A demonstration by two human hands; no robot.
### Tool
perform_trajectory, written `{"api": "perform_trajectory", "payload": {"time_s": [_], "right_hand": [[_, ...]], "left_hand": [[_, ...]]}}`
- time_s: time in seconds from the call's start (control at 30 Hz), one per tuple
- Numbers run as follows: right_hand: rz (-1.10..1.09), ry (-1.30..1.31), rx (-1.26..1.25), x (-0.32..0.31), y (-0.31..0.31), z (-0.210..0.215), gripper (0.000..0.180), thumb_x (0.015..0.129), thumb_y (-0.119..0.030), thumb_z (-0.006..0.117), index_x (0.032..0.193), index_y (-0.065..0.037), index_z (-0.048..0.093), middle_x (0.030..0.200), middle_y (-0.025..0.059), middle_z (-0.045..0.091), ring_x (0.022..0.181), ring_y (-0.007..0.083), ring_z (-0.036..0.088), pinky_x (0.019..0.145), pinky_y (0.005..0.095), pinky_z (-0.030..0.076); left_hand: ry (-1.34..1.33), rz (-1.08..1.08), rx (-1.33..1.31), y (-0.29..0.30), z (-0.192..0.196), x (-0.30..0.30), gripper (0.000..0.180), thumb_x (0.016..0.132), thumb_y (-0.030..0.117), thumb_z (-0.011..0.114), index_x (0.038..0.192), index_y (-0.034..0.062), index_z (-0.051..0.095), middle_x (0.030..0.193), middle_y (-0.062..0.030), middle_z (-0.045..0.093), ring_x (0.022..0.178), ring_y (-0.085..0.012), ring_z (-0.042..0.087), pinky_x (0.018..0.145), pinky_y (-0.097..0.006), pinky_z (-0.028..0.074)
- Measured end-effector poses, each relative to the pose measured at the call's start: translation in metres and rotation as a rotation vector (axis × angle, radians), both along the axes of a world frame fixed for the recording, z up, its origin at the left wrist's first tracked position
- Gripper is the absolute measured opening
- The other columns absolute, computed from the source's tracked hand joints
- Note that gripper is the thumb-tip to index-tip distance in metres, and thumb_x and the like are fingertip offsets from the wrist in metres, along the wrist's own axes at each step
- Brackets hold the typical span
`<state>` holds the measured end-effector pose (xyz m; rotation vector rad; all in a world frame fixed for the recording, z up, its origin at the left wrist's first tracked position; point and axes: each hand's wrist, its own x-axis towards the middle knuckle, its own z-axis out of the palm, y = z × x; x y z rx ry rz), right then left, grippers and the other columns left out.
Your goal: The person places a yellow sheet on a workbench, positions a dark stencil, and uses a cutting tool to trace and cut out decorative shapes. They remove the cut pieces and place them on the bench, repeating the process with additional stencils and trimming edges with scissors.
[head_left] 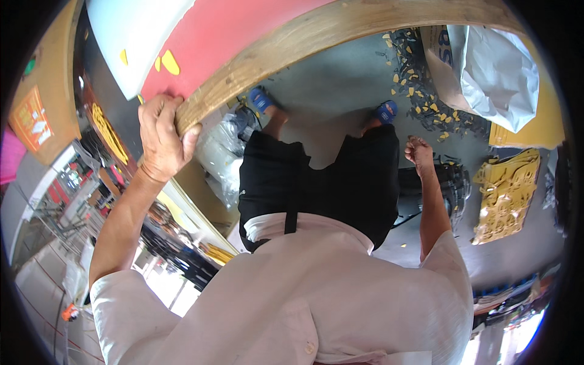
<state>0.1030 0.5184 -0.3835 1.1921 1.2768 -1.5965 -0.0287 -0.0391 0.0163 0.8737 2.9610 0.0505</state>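
My left hand (163,135) is closed on the wooden edge (243,67) of a table, fingers over the top and thumb beneath. Beside its fingertips lies the red tabletop (237,27), with a pale sheet (131,36) overlapping it. Small yellow cut pieces (171,62) rest on the red surface. Away from the table, my right hand (418,151) hangs low by my right leg with its fingers curled in. Whatever it may hold is hidden.
Yellow and dark scraps (429,103) litter the floor at the right, near a silvery-white bag (502,76) and a stack of cut-out yellow sheets (506,194). Clear plastic (222,155) is bunched under the table. A black bundle (447,188) sits beside my right forearm.
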Motion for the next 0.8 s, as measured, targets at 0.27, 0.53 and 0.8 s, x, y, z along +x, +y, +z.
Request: {"api": "perform_trajectory", "payload": {"time_s": [0.27, 0.53, 0.8], "right_hand": [[-0.258, -0.039, 0.196, 0.092, -0.106, -0.011, 0.013, 0.103, -0.017, 0.065, 0.091, -0.012, 0.062, 0.076, -0.0025, 0.057, 0.063, 0.01, 0.056, 0.053, 0.0276, 0.044], [-0.469, -0.11, 0.011, 0.261, -0.216, 0.021, 0.016, 0.096, -0.012, 0.069, 0.107, -0.002, 0.076, 0.089, 0.0069, 0.075, 0.072, 0.0171, 0.07, 0.063, 0.0339, 0.055], [-0.6, -0.12, 0.134, 0.232, -0.097, 0.051, 0.019, 0.096, -0.003, 0.055, 0.107, -0.005, 0.07, 0.08, 0.0033, 0.065, 0.06, 0.0133, 0.061, 0.047, 0.027, 0.045]], "left_hand": [[-0.042, -0.089, 0.055, -0.029, -0.009, -0.002, 0.068, 0.087, 0.034, 0.082, 0.137, -0.0032, 0.057, 0.124, -0.0231, 0.056, 0.107, -0.0412, 0.057, 0.09, -0.051, 0.049], [-0.096, -0.027, 0.086, -0.029, -0.007, -0.005, 0.06, 0.097, 0.034, 0.072, 0.141, -0.0027, 0.055, 0.125, -0.023, 0.057, 0.11, -0.0434, 0.054, 0.097, -0.052, 0.041], [-0.042, -0.066, 0.029, -0.031, -0.008, -0.008, 0.06, 0.101, 0.03, 0.065, 0.147, -0.0038, 0.044, 0.129, -0.029, 0.052, 0.117, -0.0449, 0.05, 0.103, -0.055, 0.04]]}}
